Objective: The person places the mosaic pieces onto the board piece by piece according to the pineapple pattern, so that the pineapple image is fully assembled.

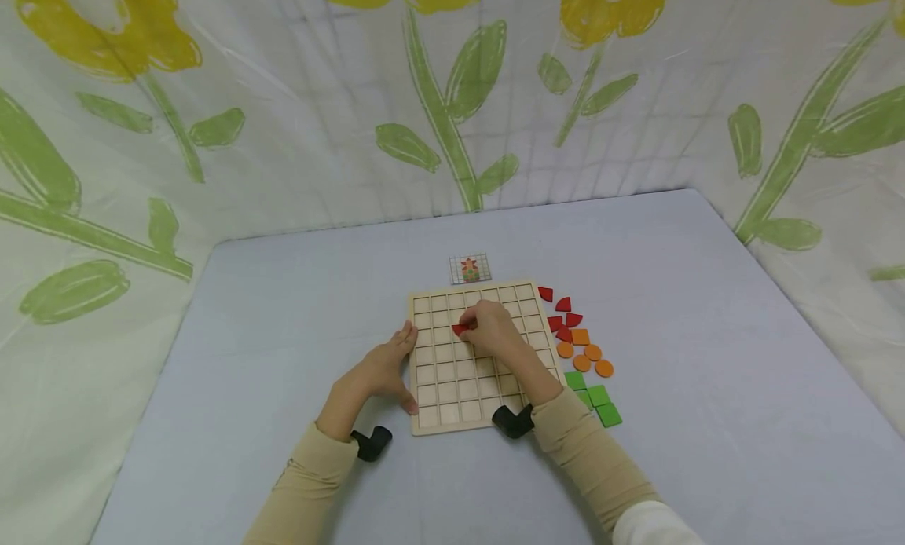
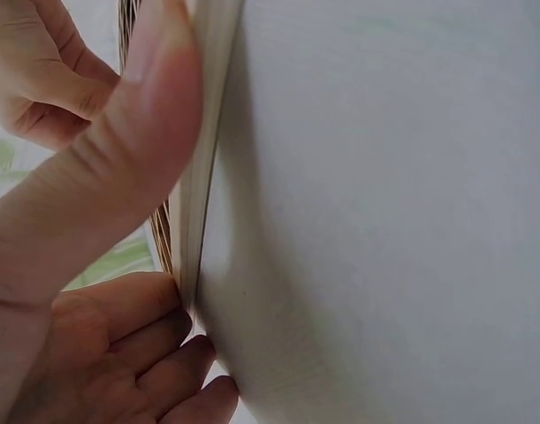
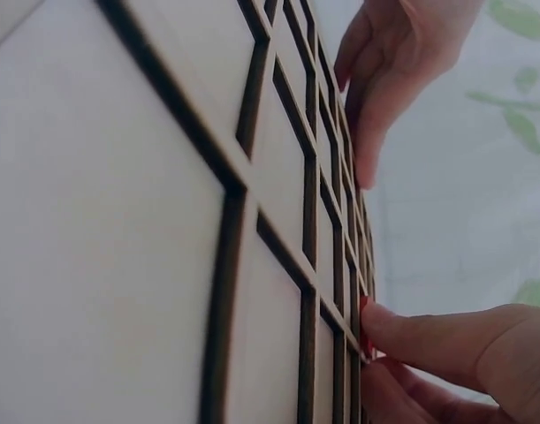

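Right at centre frame, the right hand (image 1: 491, 331) pinched a red piece (image 1: 458, 330) over the wooden grid tray (image 1: 452, 430); whether it touched a compartment's floor, you couldn't tell. Left of centre, the left hand (image 1: 382, 370), thumb and fingers apart, rested against the tray's left edge. Square compartments (image 1: 427, 393) showed pale wood floors, thin dividers between them. Along the tray's right side lay more red pieces (image 1: 573, 320), then orange circles (image 1: 581, 363) beside an orange square (image 1: 580, 337), with green squares (image 1: 608, 415) lowest. Just above the tray sat a patterned card (image 1: 470, 268), all on a pale tabletop (image 1: 283, 309).
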Action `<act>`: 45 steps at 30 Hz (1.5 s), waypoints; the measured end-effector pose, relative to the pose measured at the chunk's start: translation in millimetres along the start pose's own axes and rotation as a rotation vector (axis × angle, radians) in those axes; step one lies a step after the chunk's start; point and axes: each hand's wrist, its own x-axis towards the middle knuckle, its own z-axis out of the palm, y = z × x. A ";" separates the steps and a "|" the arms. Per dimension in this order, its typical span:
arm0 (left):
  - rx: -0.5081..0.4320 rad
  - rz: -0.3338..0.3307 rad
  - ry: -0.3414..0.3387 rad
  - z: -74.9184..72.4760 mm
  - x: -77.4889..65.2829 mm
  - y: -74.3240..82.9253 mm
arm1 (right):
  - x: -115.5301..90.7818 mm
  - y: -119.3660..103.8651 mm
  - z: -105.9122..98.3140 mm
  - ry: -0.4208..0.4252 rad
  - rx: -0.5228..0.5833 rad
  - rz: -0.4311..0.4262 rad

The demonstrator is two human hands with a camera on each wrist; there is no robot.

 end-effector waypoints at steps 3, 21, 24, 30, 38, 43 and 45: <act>-0.006 -0.005 -0.002 0.2 0.3 0.4 | -0.8 1.7 -1.0 0.001 0.013 0.000; 0.003 0.011 0.002 -0.9 -1.3 -0.2 | -25.6 50.1 -62.4 0.033 0.178 0.063; -0.001 0.016 0.004 -0.2 -1.3 -1.0 | -34.4 61.2 -73.9 0.044 0.188 0.078; -0.003 0.021 0.008 1.0 -0.9 -2.0 | -50.6 83.8 -97.7 0.071 0.186 0.145; -0.008 0.015 0.005 0.5 -1.2 -1.5 | -69.4 115.5 -114.3 0.078 0.127 0.227; -0.006 0.008 -0.003 -0.3 -0.8 -1.6 | -77.0 126.1 -115.7 0.065 0.119 0.269; -0.005 0.008 -0.004 0.1 -0.4 -2.3 | -78.1 128.5 -115.6 0.057 0.118 0.281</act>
